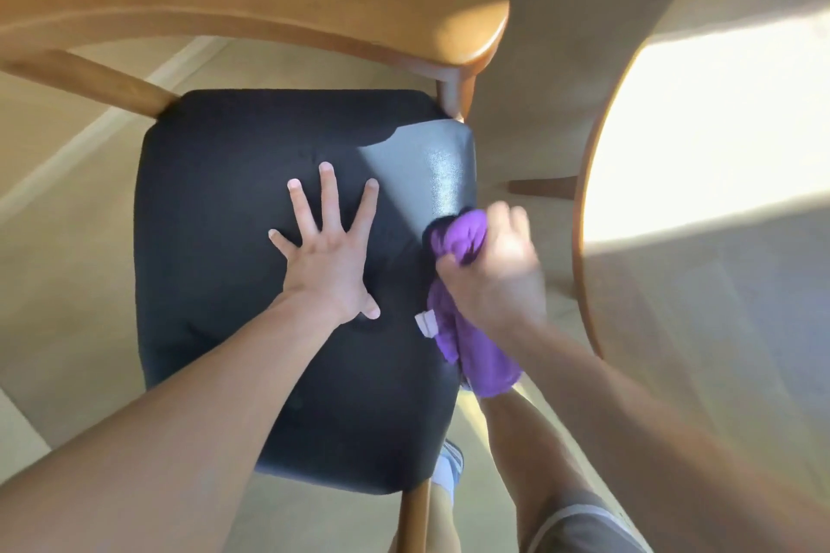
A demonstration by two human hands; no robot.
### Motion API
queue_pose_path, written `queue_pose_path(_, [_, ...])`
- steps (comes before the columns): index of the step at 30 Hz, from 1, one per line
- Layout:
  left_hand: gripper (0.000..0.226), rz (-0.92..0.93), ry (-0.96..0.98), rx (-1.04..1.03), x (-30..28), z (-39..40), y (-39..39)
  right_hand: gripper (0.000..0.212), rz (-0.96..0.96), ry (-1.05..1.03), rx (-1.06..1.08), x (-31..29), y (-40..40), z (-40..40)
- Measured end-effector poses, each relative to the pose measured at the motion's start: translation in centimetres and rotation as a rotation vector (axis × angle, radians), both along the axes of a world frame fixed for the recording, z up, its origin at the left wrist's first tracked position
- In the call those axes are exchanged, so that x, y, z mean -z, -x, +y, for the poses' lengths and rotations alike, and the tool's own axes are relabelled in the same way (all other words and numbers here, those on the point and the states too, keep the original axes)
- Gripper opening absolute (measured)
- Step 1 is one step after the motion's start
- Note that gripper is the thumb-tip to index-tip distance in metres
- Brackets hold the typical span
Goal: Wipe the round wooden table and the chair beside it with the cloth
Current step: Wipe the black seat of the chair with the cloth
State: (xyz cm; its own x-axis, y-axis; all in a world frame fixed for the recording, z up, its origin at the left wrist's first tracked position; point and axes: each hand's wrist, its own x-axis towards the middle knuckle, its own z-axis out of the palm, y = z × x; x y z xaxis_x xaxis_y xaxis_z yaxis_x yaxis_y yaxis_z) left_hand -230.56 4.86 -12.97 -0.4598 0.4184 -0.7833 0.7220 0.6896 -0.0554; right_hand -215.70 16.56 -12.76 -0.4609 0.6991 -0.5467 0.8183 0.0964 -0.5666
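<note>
On the chair's black seat point(251, 265), your left hand point(330, 258) lies flat, fingers point(328, 193) splayed wide; your right hand point(496, 269) grips the purple cloth point(471, 341) at the seat's right edge, beside the round counter point(700, 148).

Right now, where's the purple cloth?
Head view: the purple cloth is bunched in the right hand, at the right edge of the black chair seat, right of the flat left hand.

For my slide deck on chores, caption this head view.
Left hand braces the black chair seat while the right hand wipes its edge with a purple cloth.
</note>
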Motion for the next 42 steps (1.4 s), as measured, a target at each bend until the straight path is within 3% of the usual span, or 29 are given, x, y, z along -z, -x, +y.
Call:
queue_pose_path(3, [0.171,-0.005,-0.010,-0.012,0.2,0.0,0.0,0.037,0.117,-0.134,0.181,0.4,5.9,3.4])
queue_pose_path(7, [0.171,-0.017,-0.010,-0.017,0.5,0.0,-0.1,0.042,0.045,-0.157,0.139,2.0,9.6,4.9])
queue_pose_path(11, [0.170,-0.008,-0.012,-0.014,0.6,0.0,-0.2,0.033,-0.049,-0.299,-0.225,1.5,4.0,-0.8])
queue_pose_path(15, [0.169,-0.006,-0.039,-0.011,0.6,-0.4,-0.4,0.033,-0.161,-0.139,-0.471,-0.1,-0.4,-4.2])
queue_pose_path(18, [0.171,0.001,-0.056,-0.004,0.8,-0.3,-0.3,0.035,-0.094,-0.087,-0.195,-0.5,1.0,-2.3])
queue_pose_path(22, [0.172,-0.015,-0.092,-0.010,1.0,-0.3,-0.3,0.032,0.009,-0.197,0.211,-0.5,6.8,1.4])
queue_pose_path(24, [0.172,-0.027,-0.134,-0.006,1.2,-0.5,-0.2,0.031,-0.012,-0.206,0.198,-0.1,9.2,2.1])
queue_pose_path(27, [0.168,-0.028,-0.200,0.052,1.2,-1.4,0.0,0.037,-0.168,-0.307,0.010,1.1,9.7,0.1])
queue_pose_path(31, [0.140,-0.019,-0.304,0.251,0.5,-5.0,0.8,0.035,-0.314,-0.422,-0.154,1.1,6.4,-5.9])
queue_pose_path(35, [0.120,-0.109,-0.344,0.417,-0.6,-9.4,4.1,0.034,-0.423,-0.251,-0.318,-1.1,4.0,-10.8])
queue_pose_path(38, [0.125,-0.041,-0.315,0.444,-1.7,-11.3,7.9,0.033,-0.389,-0.178,-0.165,-2.7,5.0,-9.1])
queue_pose_path(42, [0.141,0.005,-0.238,0.369,-2.0,-12.4,13.1,0.037,-0.139,-0.397,0.166,-2.4,10.2,-2.6])
